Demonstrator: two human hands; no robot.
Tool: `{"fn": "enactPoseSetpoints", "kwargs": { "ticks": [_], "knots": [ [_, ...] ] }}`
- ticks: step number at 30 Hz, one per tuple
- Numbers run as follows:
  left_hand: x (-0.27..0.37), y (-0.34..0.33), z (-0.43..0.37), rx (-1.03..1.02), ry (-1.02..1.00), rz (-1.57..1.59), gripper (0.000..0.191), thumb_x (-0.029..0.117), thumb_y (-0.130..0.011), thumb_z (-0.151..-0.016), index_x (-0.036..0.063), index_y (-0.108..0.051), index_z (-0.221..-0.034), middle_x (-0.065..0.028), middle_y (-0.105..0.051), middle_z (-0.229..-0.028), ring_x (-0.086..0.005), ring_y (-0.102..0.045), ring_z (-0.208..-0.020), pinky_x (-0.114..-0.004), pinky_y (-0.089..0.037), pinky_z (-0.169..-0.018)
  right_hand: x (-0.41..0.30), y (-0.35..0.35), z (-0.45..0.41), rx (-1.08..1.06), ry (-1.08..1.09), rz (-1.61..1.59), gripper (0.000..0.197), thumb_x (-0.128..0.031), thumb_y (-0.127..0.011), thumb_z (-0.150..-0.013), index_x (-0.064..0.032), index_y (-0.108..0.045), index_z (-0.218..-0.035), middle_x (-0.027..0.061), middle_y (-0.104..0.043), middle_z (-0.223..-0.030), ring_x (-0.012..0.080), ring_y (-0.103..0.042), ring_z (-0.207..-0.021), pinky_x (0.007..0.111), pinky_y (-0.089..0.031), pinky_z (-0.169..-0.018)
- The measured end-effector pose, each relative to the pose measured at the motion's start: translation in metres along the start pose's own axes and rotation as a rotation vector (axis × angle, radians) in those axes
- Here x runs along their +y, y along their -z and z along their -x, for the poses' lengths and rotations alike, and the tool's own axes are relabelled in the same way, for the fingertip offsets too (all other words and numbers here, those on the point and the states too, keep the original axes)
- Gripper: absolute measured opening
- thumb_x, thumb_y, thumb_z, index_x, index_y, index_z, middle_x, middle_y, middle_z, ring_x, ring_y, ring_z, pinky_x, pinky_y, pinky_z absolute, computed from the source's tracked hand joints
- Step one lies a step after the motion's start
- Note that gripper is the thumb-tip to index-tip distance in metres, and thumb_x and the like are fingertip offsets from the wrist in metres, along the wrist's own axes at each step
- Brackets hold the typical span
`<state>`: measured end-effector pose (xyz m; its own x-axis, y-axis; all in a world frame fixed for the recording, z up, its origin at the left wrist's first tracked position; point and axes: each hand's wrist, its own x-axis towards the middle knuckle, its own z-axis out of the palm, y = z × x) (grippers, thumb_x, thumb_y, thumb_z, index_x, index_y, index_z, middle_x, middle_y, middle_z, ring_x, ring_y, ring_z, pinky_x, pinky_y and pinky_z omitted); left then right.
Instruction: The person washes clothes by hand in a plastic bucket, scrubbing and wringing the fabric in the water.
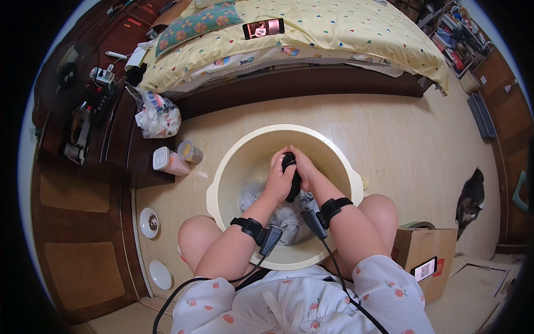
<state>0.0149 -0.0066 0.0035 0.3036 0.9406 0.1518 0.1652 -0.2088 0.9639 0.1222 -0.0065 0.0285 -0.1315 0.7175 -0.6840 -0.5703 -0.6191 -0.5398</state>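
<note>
Both my hands are pressed together around a bunched black cloth [295,185], held above a large cream plastic tub [225,167]. My left hand [278,177] grips it from the left, with the thumb across its front. My right hand [303,167] closes on it from the right; its fingers are partly hidden. The lower end of the black cloth hangs down below my palms. Under it, wet-looking light grey cloth [288,225] lies at the bottom of the tub. The tub stands on the floor between my knees.
Cables run from sensor straps on both forearms. Left of the tub stand a lidded container [175,162], a plastic cup [190,152] and two bowls [149,222]. Ahead is a bed [333,25] with a phone [263,29]. To the right are a cardboard box [427,246] and a cat [470,200].
</note>
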Motion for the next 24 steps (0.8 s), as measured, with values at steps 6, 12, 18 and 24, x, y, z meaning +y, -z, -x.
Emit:
{"fn": "enactPoseSetpoints", "kwargs": {
  "ticks": [6,12,18,24],
  "knots": [
    [0.004,0.005,0.002,0.195,-0.013,-0.106,0.024,0.012,-0.054,-0.081,-0.0011,-0.052,-0.101,-0.0210,-0.053,-0.100,-0.0352,-0.053,-0.093,-0.040,-0.043,-0.084,0.005,-0.014,0.013,-0.061,-0.041,0.209,0.057,-0.059,-0.032,-0.094,-0.0144,-0.057,-0.120,0.0089,-0.061,-0.114,0.0200,-0.059,-0.100,0.035,-0.047,-0.085],
    [0.016,0.008,-0.003,0.391,0.208,-0.103,0.027,0.020,-0.047,-0.084,-0.0037,-0.057,-0.093,-0.0208,-0.060,-0.080,-0.0290,-0.058,-0.077,-0.041,-0.046,-0.072,0.007,-0.025,0.031,0.054,-0.025,0.525,0.068,-0.062,-0.028,-0.093,-0.0108,-0.050,-0.132,0.0123,-0.055,-0.126,0.0207,-0.052,-0.110,0.036,-0.042,-0.091],
    [0.005,0.016,-0.015,0.296,0.667,0.306,0.036,0.026,-0.043,-0.086,-0.0036,-0.057,-0.101,-0.0158,-0.061,-0.093,-0.0257,-0.058,-0.083,-0.037,-0.047,-0.073,0.014,-0.006,0.007,0.053,-0.022,0.843,0.083,-0.071,-0.024,-0.089,-0.0023,-0.059,-0.120,0.0186,-0.058,-0.123,0.0292,-0.058,-0.106,0.038,-0.047,-0.087],
    [-0.051,0.038,-0.009,0.164,0.455,-0.621,0.033,0.027,-0.056,-0.086,0.0046,-0.052,-0.110,-0.0258,-0.055,-0.110,-0.0408,-0.058,-0.098,-0.048,-0.047,-0.082,0.016,0.011,0.007,0.304,0.290,1.524,0.065,-0.061,-0.049,-0.085,-0.0007,-0.059,-0.106,0.0218,-0.061,-0.109,0.0370,-0.059,-0.104,0.043,-0.048,-0.088]
  ]
}}
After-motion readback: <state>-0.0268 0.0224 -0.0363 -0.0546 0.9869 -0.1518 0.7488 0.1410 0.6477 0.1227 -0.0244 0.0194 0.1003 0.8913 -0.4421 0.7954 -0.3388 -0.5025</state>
